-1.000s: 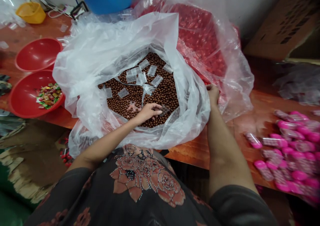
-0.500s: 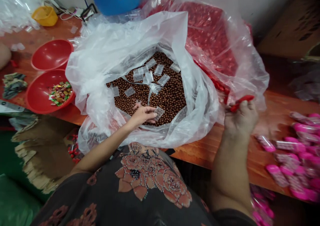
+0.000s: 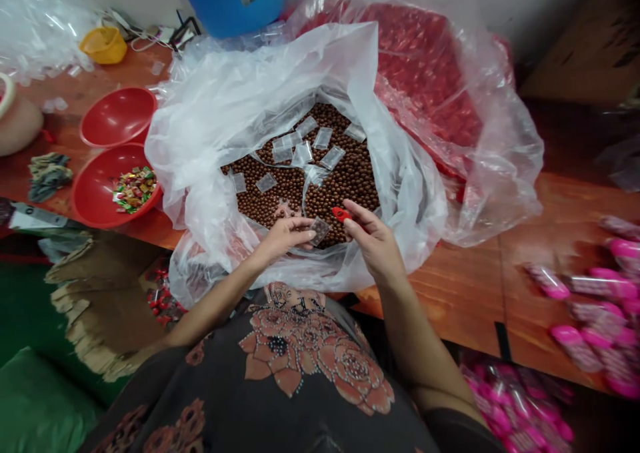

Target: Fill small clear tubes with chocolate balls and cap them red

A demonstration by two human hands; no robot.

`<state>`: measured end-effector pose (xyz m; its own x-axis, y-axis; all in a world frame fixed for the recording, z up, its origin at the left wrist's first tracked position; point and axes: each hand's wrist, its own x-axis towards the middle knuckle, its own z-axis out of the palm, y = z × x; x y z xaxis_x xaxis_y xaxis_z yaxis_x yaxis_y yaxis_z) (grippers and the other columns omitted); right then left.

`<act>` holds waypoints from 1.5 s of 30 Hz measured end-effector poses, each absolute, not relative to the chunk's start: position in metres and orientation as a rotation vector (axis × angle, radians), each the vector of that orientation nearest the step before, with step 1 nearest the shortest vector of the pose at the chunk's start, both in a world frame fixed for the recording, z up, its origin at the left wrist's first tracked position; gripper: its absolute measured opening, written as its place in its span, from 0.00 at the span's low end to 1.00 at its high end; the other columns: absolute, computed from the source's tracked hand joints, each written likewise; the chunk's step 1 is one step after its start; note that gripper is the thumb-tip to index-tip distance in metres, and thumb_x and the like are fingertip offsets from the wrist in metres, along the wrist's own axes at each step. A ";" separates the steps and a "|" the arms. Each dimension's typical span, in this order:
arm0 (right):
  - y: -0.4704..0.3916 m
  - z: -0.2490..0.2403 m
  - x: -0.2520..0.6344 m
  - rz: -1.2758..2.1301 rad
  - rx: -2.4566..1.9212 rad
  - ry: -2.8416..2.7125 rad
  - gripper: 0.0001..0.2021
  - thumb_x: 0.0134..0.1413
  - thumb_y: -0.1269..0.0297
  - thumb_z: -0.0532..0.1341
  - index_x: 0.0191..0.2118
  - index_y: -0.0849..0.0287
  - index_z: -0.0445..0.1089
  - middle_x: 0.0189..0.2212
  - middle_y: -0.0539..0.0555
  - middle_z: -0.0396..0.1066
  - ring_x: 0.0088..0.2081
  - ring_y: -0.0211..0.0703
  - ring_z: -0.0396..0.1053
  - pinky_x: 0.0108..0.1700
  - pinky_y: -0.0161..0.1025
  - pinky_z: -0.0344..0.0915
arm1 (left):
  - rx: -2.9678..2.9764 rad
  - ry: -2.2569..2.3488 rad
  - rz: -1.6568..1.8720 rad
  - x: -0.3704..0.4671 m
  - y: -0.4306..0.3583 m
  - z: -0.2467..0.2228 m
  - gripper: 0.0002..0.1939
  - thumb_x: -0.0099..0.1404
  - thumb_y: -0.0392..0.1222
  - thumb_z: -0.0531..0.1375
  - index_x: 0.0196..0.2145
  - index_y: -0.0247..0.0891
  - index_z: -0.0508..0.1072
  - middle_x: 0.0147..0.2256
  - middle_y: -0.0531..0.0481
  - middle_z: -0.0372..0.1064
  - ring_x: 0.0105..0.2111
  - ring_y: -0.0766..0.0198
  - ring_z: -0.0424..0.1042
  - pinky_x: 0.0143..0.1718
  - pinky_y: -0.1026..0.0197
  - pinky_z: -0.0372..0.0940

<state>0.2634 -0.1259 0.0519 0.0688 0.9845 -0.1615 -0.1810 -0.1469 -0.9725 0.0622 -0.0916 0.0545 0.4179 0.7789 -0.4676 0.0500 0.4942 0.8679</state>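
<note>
My left hand (image 3: 289,239) pinches a small clear plastic container (image 3: 320,230) low over a big bag of brown balls (image 3: 273,203). Just right of it, my right hand (image 3: 370,236) holds a small red plastic piece (image 3: 341,214) between thumb and fingers. The two held things are close but apart. Several more clear containers (image 3: 333,158) lie on top of the balls. White plastic sheeting (image 3: 210,113) forms the bag's open mouth around them.
Behind right stands a clear bag of red pieces (image 3: 425,73). Two red bowls (image 3: 83,196) are at left, the nearer with wrapped sweets (image 3: 134,189). Pink-capped tubes (image 3: 575,349) lie at right. A blue tub (image 3: 230,3) and a yellow bowl (image 3: 103,46) are at the back.
My right hand has come left from beside the bag of red pieces, carrying a red piece to near my left hand. My left hand still holds its clear container. The view has shifted slightly.
</note>
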 end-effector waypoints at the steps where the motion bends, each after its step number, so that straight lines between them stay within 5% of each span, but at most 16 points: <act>1: -0.124 0.048 0.259 1.314 -1.252 -0.972 0.20 0.52 0.58 0.67 0.53 0.44 0.72 0.45 0.48 0.73 0.31 0.31 0.65 0.31 0.33 0.66 | 0.967 1.035 0.564 0.061 -0.093 0.054 0.20 0.57 0.39 0.66 0.48 0.31 0.76 0.44 0.43 0.75 0.35 0.67 0.74 0.39 0.61 0.72; 7: -0.119 0.043 0.252 1.261 -1.309 -1.174 0.18 0.57 0.55 0.62 0.53 0.49 0.73 0.48 0.51 0.74 0.38 0.37 0.70 0.41 0.41 0.72 | 1.000 0.997 0.619 0.055 -0.099 0.046 0.26 0.57 0.45 0.67 0.52 0.32 0.74 0.43 0.42 0.76 0.35 0.64 0.75 0.41 0.56 0.72; 12: -0.122 0.050 0.251 0.986 -1.336 -1.540 0.14 0.62 0.56 0.59 0.51 0.49 0.74 0.45 0.53 0.73 0.48 0.41 0.70 0.54 0.46 0.67 | 1.237 0.993 0.751 0.051 -0.101 0.038 0.21 0.59 0.44 0.65 0.50 0.35 0.75 0.48 0.42 0.74 0.42 0.61 0.74 0.48 0.54 0.69; 23: -0.125 0.052 0.250 0.545 -1.295 -1.983 0.18 0.66 0.60 0.53 0.59 0.52 0.65 0.41 0.55 0.70 0.41 0.40 0.70 0.43 0.40 0.70 | 1.517 1.049 0.854 0.052 -0.105 0.046 0.14 0.62 0.39 0.62 0.46 0.39 0.78 0.42 0.46 0.74 0.43 0.62 0.72 0.48 0.55 0.67; 29: -0.130 0.047 0.243 0.093 -1.336 -2.280 0.38 0.59 0.47 0.58 0.66 0.67 0.50 0.43 0.64 0.69 0.44 0.51 0.68 0.43 0.47 0.70 | 1.502 1.074 0.883 0.054 -0.109 0.042 0.16 0.61 0.38 0.63 0.47 0.37 0.77 0.42 0.45 0.73 0.42 0.62 0.72 0.47 0.54 0.68; 38: -0.125 0.039 0.246 -0.082 -1.283 -2.278 0.26 0.58 0.46 0.59 0.50 0.64 0.64 0.38 0.58 0.74 0.36 0.44 0.71 0.36 0.40 0.67 | 1.567 1.084 0.900 0.054 -0.115 0.046 0.14 0.62 0.37 0.62 0.46 0.40 0.78 0.41 0.46 0.73 0.43 0.60 0.71 0.49 0.52 0.67; 45: -0.123 0.035 0.252 -0.127 -1.305 -2.387 0.28 0.56 0.40 0.57 0.47 0.63 0.67 0.33 0.55 0.74 0.33 0.41 0.70 0.35 0.38 0.62 | 1.595 1.111 0.838 0.051 -0.119 0.048 0.16 0.62 0.37 0.62 0.48 0.39 0.78 0.39 0.47 0.71 0.40 0.63 0.71 0.44 0.56 0.68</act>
<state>0.2524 -0.1234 0.0350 -0.4742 0.7849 0.3988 0.8229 0.5562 -0.1161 0.0508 -0.1187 0.0479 0.3436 0.9391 0.0046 0.2621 -0.1006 0.9598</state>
